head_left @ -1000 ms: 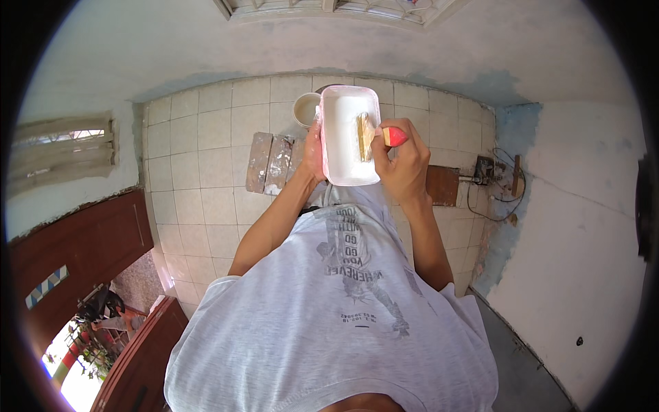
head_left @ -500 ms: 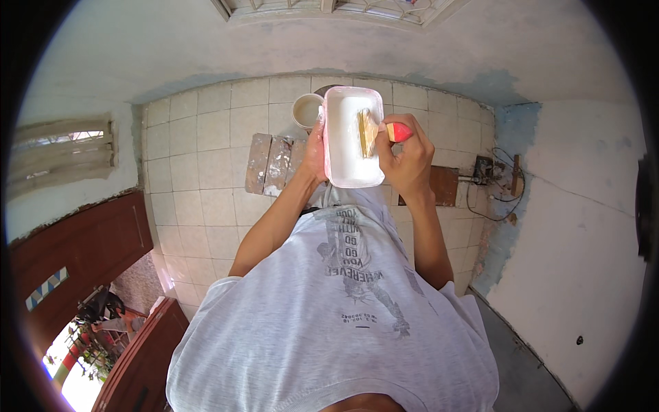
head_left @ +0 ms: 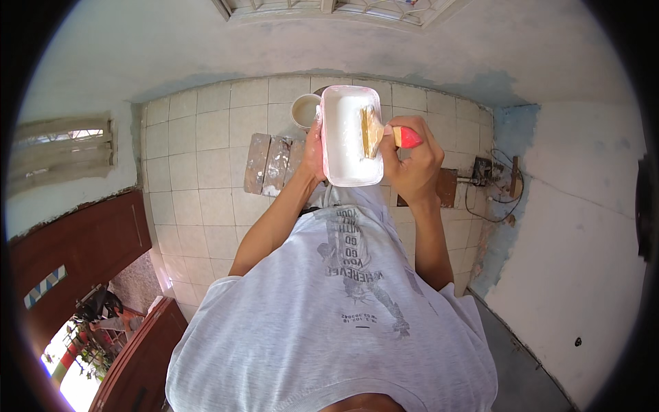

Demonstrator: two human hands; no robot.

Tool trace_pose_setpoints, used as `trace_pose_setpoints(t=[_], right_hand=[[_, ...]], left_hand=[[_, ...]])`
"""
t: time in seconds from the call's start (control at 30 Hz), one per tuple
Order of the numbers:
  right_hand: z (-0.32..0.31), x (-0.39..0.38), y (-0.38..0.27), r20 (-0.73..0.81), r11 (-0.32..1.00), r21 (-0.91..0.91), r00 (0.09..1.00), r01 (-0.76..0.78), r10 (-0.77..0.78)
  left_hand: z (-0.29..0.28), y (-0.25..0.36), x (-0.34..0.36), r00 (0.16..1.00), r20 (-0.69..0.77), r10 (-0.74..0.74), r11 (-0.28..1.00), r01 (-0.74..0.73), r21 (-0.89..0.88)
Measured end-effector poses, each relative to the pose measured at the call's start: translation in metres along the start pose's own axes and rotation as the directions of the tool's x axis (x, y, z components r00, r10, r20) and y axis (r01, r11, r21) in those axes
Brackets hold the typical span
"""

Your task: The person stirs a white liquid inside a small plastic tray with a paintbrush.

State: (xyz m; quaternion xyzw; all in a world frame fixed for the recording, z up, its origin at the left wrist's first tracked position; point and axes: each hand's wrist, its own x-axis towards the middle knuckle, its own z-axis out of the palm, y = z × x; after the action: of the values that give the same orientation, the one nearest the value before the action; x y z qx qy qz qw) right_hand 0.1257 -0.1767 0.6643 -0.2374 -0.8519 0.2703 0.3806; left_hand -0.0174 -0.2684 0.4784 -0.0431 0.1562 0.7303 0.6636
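Brush point(head_left: 373, 134) drawn over to the right wall of the tray point(head_left: 353, 184)

A second ago the bristles sat nearer the middle of the white paint point(head_left: 342, 137); now they are right up by the tray's right side, and the right hand point(head_left: 420, 165) has moved outward with them. Its fingers are clamped on the handle, the red end sticking out past them. The left hand point(head_left: 314, 152) has hardly shifted: its fingers grip the tray's left wall, keeping it up in the air between the two hands.

Below lies a floor point(head_left: 185, 189) of pale square tiles. Just past the left fingertips stands a bucket point(head_left: 294, 114); to the left of those fingers are worn planks point(head_left: 257, 161) spotted with white. A brown board point(head_left: 446, 187) shows behind the right wrist, and well to the right of the right fingers a cable point(head_left: 486, 218) loops beside a patchy blue and white wall point(head_left: 583, 226). A grilled window point(head_left: 322, 9) is far beyond both hands; a red-brown door point(head_left: 89, 254) stands well to their lower left.
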Motion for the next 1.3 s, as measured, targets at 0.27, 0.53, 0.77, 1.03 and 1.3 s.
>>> trace_pose_setpoints(t=[0.27,0.53,0.77,1.03,1.3], right_hand=[[0.025,-0.015,-0.011,0.092,0.983,0.16,0.993,-0.09,0.076],[0.025,-0.003,0.002,0.023,0.998,0.048,0.999,-0.04,0.039],[0.026,-0.017,-0.009,0.149,0.99,0.126,0.988,-0.067,0.048],[-0.002,0.009,0.006,-0.028,0.999,-0.005,0.999,0.038,-0.038],[0.022,-0.003,0.008,0.12,0.991,0.114,0.992,-0.064,0.051]], left_hand=[[-0.01,-0.003,0.006,1.0,0.028,0.008,0.999,-0.006,-0.046],[0.01,-0.003,0.0,0.999,-0.003,-0.045,0.998,0.045,-0.05],[-0.002,0.003,0.005,0.974,0.226,-0.033,0.995,0.055,-0.088],[0.005,0.003,0.001,1.0,-0.026,0.006,0.998,-0.005,0.056],[0.001,0.005,0.002,0.997,0.072,0.002,1.0,-0.003,0.015]])
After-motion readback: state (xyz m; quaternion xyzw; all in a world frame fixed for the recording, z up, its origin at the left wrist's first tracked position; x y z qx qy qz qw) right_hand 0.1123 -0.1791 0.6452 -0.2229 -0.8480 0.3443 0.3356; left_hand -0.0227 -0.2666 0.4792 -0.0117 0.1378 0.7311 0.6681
